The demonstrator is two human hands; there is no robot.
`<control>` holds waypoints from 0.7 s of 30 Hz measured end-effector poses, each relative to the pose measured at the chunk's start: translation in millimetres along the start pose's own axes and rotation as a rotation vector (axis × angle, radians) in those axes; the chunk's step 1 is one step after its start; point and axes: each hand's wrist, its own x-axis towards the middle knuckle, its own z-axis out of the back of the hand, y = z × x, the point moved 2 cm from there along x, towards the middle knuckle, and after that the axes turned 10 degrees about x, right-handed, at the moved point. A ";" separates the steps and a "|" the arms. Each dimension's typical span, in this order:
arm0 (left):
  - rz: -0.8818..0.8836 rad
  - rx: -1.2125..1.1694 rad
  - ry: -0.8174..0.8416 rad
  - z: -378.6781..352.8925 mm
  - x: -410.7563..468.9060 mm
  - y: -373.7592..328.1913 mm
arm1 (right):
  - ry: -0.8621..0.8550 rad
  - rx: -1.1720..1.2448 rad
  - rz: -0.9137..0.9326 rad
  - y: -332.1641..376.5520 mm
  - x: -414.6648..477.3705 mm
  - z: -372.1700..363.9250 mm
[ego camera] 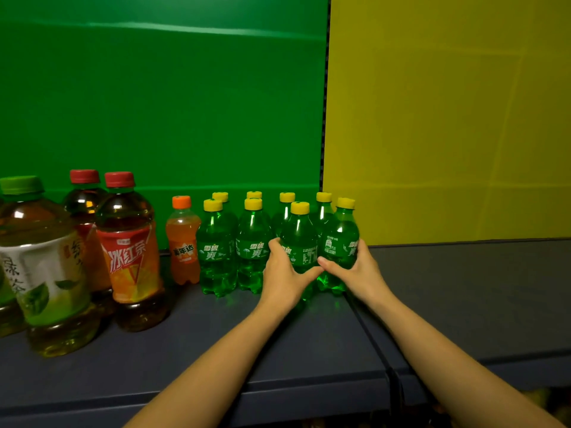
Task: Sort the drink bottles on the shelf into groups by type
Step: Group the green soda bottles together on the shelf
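Observation:
Several small green soda bottles with yellow caps stand clustered on the dark shelf [191, 341]. My left hand [285, 274] grips a front green bottle [299, 239] around its label. My right hand [357, 267] grips the rightmost green bottle [341, 239] beside it. Both bottles stand upright on the shelf, touching each other. Two more front green bottles [216, 251] stand to the left. A small orange soda bottle [183, 242] with an orange cap stands left of the green group. Two red-capped iced tea bottles [131, 251] and a large green-capped green tea bottle [46, 267] stand at the far left.
A green back panel [160, 103] stands behind the bottles and a yellow panel [448, 118] to the right. A seam [370, 335] splits the shelf; the grey section right of it [479, 288] holds no bottles. The shelf's front edge runs below my forearms.

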 end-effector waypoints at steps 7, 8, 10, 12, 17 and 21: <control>-0.061 0.177 0.015 8.8 -11.2 -2.3 | 0.097 -0.165 0.024 -7.9 -4.9 -2.0; -0.068 0.213 0.014 11.2 -13.9 -0.9 | 0.091 -0.162 0.016 -8.0 -4.9 0.1; -0.080 0.283 0.004 16.1 -20.0 1.9 | 0.082 -0.108 -0.017 -7.6 -4.4 6.0; -0.073 0.343 -0.005 19.1 -23.4 5.3 | 0.081 -0.081 -0.048 -8.3 -3.8 10.2; -0.048 0.454 -0.005 23.8 -20.7 11.4 | 0.068 -0.146 -0.020 -7.9 -4.4 7.7; -0.054 0.467 -0.020 23.8 -18.4 13.6 | 0.018 -0.240 0.045 -4.4 -7.2 6.1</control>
